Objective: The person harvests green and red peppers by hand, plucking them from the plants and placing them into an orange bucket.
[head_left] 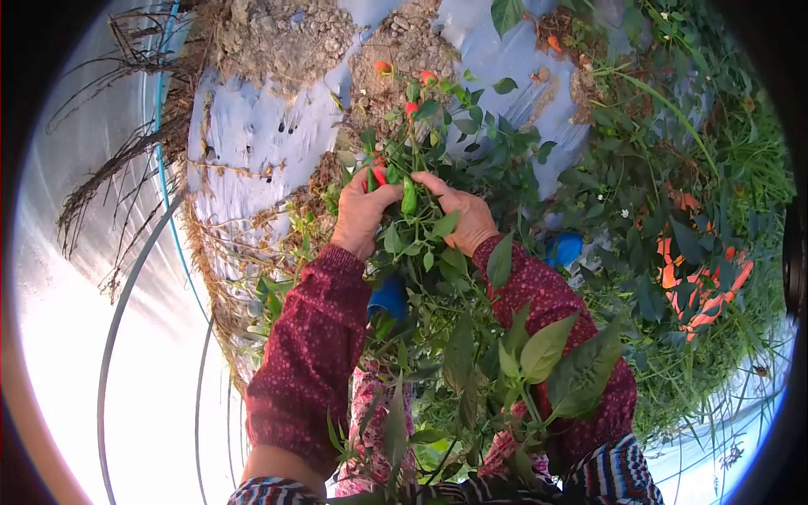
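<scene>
My left hand [364, 212] is closed in a pinch around a red chili pepper [380, 175] on the plant, with a green pepper beside it at the fingertips. My right hand [465, 217] is just to the right, its index finger stretched toward the stem beside a hanging green chili pepper [409, 196]. The thumb of that hand is partly covered by a leaf, and I see nothing held in it. The pepper plant [412, 244] spreads between and below both hands. More red peppers [411, 109] hang above the hands.
Pale plastic mulch [261, 139] covers the soil, with dry clods [278, 38] on top. Blue footwear [563, 249] shows through the foliage. An orange-red object [705, 290] lies behind leaves at right. Curved pipes [126, 303] and a blue hose [160, 109] run along the left.
</scene>
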Demonstrator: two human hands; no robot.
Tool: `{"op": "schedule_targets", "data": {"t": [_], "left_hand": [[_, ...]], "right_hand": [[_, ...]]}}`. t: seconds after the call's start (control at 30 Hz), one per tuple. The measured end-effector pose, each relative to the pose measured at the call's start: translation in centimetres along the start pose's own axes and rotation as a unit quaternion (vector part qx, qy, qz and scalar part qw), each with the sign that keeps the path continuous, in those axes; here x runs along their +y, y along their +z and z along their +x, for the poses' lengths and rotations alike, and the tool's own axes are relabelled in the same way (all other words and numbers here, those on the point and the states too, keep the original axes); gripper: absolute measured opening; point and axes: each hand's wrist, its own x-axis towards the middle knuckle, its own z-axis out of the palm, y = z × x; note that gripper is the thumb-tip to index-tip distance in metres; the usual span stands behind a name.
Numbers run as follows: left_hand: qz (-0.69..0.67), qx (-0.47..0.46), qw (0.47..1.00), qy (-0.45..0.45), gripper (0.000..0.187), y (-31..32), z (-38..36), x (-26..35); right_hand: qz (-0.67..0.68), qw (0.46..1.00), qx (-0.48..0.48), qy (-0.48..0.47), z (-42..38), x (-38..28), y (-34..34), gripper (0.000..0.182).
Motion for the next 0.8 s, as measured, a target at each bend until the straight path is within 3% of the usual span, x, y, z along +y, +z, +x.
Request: {"op": "schedule_targets", "data": {"t": [0.1, 0.17, 0.27, 0.3, 0.37, 0.43, 0.5, 0.57, 0.67, 0.8], "left_hand": [[0.009, -0.031, 0.999, 0.034, 0.022, -0.1, -0.3, 0.0], [0.043, -0.041, 0.997, 0.056, 0.019, 0.4, -0.9, 0.5], [0.29, -0.081, 0.939, 0.164, 0.012, 0.7, -2.5, 1.2], [0.29, -0.081, 0.939, 0.165, 0.012, 0.8, -3.3, 1.9], [0.153, -0.087, 0.975, 0.135, 0.014, 0.8, -4.6, 3.4], [0.174, -0.07, 0.973, 0.132, 0.015, -1.1, -3.3, 5.0], [0.09, 0.049, 0.99, 0.092, 0.018, -3.2, -0.1, 6.1], [0.07, 0.096, 0.99, 0.073, 0.02, -4.6, 3.3, 7.4], [0.229, 0.043, 0.972, 0.0, 0.022, -8.0, 9.3, 6.9], [0.299, -0.011, 0.949, -0.097, 0.022, -5.2, 11.7, 5.1]], "right_hand": [[0.011, 0.999, 0.035, -0.027, 0.3, 0.3, 0.7, 0.076], [0.009, 1.0, 0.008, -0.011, 0.2, 0.2, 0.0, 0.076], [-0.027, 1.0, -0.013, -0.008, 0.5, 0.4, -0.1, 0.075], [-0.043, 0.999, -0.024, -0.003, 0.4, 0.3, -0.1, 0.078], [-0.057, 0.998, -0.034, 0.004, 0.2, 0.4, 0.0, 0.081], [-0.044, 0.998, -0.038, -0.008, 0.1, 0.6, 0.4, 0.092], [-0.06, 0.996, -0.065, 0.019, 0.3, 0.2, 0.4, 0.098], [-0.077, 0.992, -0.09, 0.048, 0.5, -0.1, 0.2, 0.104], [-0.051, 0.997, -0.05, 0.013, 0.1, 0.3, 0.7, 0.106], [-0.045, 0.998, -0.043, 0.003, 0.2, 0.4, 1.0, 0.099]]}}
